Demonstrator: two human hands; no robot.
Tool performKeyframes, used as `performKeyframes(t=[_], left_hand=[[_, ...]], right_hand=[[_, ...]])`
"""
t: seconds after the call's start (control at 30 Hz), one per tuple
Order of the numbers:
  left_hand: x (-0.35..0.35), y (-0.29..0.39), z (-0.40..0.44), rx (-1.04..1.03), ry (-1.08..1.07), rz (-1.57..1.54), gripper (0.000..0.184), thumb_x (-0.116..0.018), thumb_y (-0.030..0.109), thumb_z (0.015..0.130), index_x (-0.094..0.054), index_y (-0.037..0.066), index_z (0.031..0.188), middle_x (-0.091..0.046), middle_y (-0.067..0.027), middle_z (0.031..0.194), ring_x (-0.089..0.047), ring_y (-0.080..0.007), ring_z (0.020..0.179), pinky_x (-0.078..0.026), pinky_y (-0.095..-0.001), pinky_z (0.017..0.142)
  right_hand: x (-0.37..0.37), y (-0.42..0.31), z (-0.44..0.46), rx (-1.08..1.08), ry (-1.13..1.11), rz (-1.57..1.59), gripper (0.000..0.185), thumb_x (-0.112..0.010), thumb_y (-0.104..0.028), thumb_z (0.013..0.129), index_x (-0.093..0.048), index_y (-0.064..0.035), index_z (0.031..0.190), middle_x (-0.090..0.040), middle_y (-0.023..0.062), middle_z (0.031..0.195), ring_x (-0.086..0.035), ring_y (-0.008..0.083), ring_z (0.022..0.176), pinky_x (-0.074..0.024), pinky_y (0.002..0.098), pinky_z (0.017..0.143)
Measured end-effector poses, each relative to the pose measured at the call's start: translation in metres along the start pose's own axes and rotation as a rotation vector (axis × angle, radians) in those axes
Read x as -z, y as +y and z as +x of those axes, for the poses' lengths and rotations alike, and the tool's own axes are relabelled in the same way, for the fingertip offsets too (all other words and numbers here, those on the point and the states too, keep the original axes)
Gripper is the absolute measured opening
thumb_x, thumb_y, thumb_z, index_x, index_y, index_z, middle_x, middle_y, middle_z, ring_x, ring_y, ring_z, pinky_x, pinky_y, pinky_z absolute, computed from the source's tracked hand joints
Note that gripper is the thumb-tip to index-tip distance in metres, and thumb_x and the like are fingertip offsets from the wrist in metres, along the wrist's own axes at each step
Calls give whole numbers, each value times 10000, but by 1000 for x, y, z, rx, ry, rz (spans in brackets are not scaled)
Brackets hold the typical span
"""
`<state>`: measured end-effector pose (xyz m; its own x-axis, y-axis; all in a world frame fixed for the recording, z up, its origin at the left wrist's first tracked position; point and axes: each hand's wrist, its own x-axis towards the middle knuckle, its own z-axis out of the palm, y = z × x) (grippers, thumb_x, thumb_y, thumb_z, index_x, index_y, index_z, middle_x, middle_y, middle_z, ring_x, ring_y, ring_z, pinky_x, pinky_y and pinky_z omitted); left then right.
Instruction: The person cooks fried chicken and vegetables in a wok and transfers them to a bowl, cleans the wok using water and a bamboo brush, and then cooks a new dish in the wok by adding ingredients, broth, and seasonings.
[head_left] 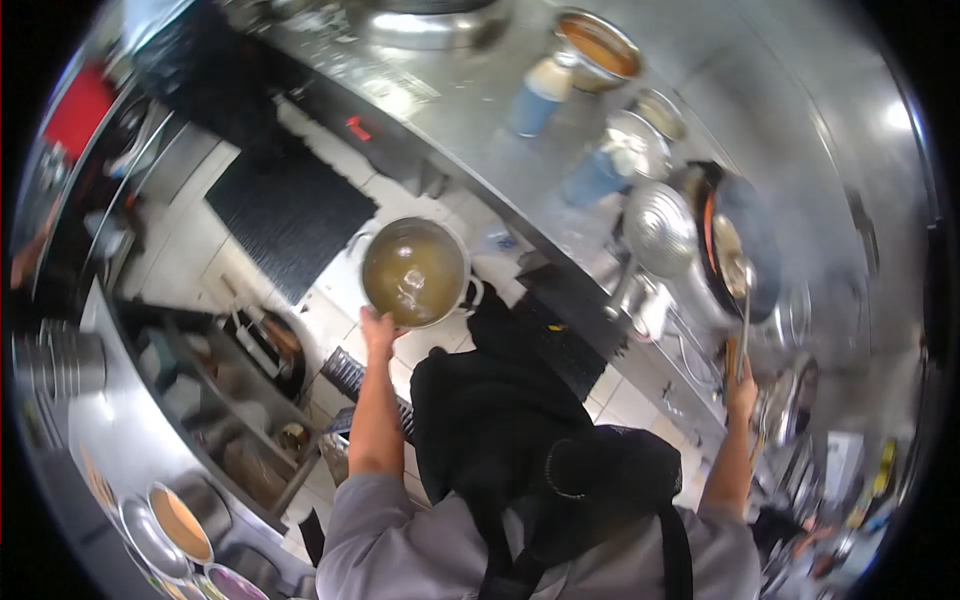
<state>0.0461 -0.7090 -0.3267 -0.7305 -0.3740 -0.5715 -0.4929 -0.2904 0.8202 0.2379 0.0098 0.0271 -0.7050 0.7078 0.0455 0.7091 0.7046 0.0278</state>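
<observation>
My left hand (381, 328) grips the near rim of a round metal pot (416, 272), which holds a yellowish, clear liquid and hangs over the floor. At the right, my right hand (742, 392) is closed round the handle of a metal utensil (746, 310). The utensil's far end reaches into a dark wok (755, 235) with some pale food (729, 245) at its side. Just left of the wok is a perforated metal skimmer (660, 229).
Squeeze bottles (538, 98) and a bowl of orange liquid (598, 48) stand on the steel counter (480, 130). Black mats (290, 215) lie on the tiled floor. Shelves and a counter with food containers (180, 522) are at the left. A person in dark clothing (205, 75) is at the upper left.
</observation>
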Motion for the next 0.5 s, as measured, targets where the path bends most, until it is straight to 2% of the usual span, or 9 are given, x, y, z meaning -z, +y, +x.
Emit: performKeyframes(t=[0.1,0.17,0.2,0.23,0.3,0.33,0.4,0.43,0.5], left_hand=[[19,5,-4,34,-59,-17,308,-576,-56,947,-331,24,1116,-529,-175,1089,-726,-329,852,-715,-431,648],[27,2,-9,55,-34,-10,314,-589,-24,973,-314,52,1105,-526,-168,1073,-720,-337,825,-702,-438,626],[29,5,-16,86,-68,-46,325,-611,19,982,-322,55,1125,-537,-178,1081,-719,-336,815,-687,-435,618],[31,9,-22,114,-96,-88,341,-633,61,992,-329,58,1145,-548,-189,1088,-717,-334,805,-673,-431,610],[37,15,-42,164,-63,31,496,-681,205,999,-360,37,1337,-589,-257,1203,-722,-336,842,-658,-438,648],[45,11,-51,189,-23,60,510,-680,211,999,-368,32,1360,-594,-256,1209,-723,-338,853,-657,-439,654],[57,10,-78,218,52,95,534,-685,226,995,-387,15,1385,-603,-255,1216,-725,-345,872,-654,-434,660],[68,1,-91,218,83,134,521,-695,229,983,-410,16,1364,-626,-238,1166,-722,-313,871,-643,-414,646],[99,-34,-114,167,146,294,454,-705,215,964,-468,21,1299,-656,-206,1055,-710,-257,778,-622,-386,593]], right_hand=[[-8,-6,-18,48,85,32,630,-625,-122,982,-446,-193,1582,-680,286,1253,-653,493,1109,-506,555,950],[-17,-16,-24,229,263,167,637,-596,-133,1014,-383,-162,1613,-656,296,1294,-628,509,1150,-504,546,940],[-20,-28,-28,404,427,202,624,-569,-142,1047,-348,-142,1631,-710,260,1146,-710,422,933,-541,477,796],[-19,-39,-33,430,410,213,624,-569,-142,1047,-348,-142,1631,-710,260,1146,-710,422,933,-541,477,796],[6,-73,-51,190,227,404,609,-563,-151,1066,-347,-136,1635,-698,161,919,-646,245,668,-509,408,642],[15,-88,-56,286,258,490,604,-559,-156,1078,-341,-124,1640,-594,49,736,-487,97,536,-434,337,505],[46,-129,-86,270,105,687,611,-559,-157,1079,-331,-120,1645,-574,25,706,-486,88,524,-426,320,484],[55,-139,-100,217,-40,870,619,-559,-158,1080,-322,-117,1650,-555,1,677,-485,79,512,-417,302,464],[39,-137,-109,333,-101,938,627,-562,-154,1079,-313,-119,1654,-517,-33,646,-454,59,482,-390,260,432]])
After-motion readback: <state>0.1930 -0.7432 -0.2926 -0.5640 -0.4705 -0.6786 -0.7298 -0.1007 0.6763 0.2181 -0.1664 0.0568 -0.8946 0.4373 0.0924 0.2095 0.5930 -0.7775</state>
